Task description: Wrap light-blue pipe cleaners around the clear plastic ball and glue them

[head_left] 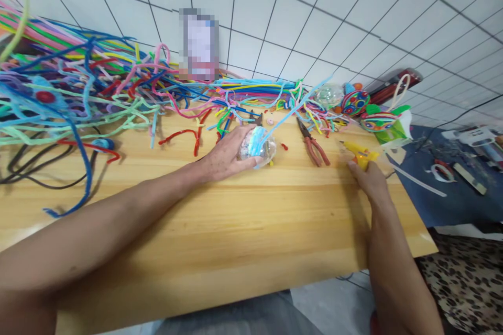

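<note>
My left hand (231, 154) is wrapped round a clear ball (268, 151) near the middle of the table. Light blue and pale pipe cleaner (257, 138) bands cross the ball, and one long light blue end sticks up to the right. At the table's right side, my right hand (369, 180) grips a yellow glue gun (359, 153), its nozzle pointing left. Pliers (312, 144) with red handles lie between the two hands. Small red and yellow scraps rest beside the ball. The fingers under the glue gun are partly hidden.
Tangled pipe cleaners (98, 84) are heaped along the back and left of the wooden table (236, 230). A blurred phone (200, 44) leans on the tiled wall. Colourful decorated balls (356, 102) stand at the back right. A white glue stick (420, 180) juts past the right edge.
</note>
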A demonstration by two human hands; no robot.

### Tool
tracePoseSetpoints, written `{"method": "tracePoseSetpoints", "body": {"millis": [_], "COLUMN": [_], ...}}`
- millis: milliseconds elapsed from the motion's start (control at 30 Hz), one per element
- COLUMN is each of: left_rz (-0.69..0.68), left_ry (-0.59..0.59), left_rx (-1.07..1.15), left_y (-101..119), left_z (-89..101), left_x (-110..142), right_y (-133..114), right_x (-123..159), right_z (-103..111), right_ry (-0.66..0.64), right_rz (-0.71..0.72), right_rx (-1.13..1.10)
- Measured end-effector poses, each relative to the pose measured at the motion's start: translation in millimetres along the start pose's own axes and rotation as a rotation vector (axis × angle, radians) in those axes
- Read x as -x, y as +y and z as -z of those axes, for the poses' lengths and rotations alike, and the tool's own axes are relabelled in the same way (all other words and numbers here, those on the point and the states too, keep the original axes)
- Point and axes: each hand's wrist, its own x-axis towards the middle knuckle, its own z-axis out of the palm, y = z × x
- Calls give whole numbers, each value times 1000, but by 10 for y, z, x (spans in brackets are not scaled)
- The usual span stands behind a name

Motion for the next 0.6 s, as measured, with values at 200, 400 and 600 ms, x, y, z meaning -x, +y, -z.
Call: {"method": "tracePoseSetpoints", "body": {"millis": [200, 400, 600], "left_rz": [15, 1, -3], "left_ry": [7, 13, 27], "left_rx": [0, 1, 11], "left_y": [-6, -17, -42], "left_z": [-9, -15, -45], "left_x": [-3, -2, 18], "right_y": [-464, -1632, -2030], "right_x": [442, 146, -243], "right_z": [158, -313, -539], "right_ry": [-35, -155, -340], "right_rz": [-155, 208, 131], "right_rx": [177, -106, 32]}}
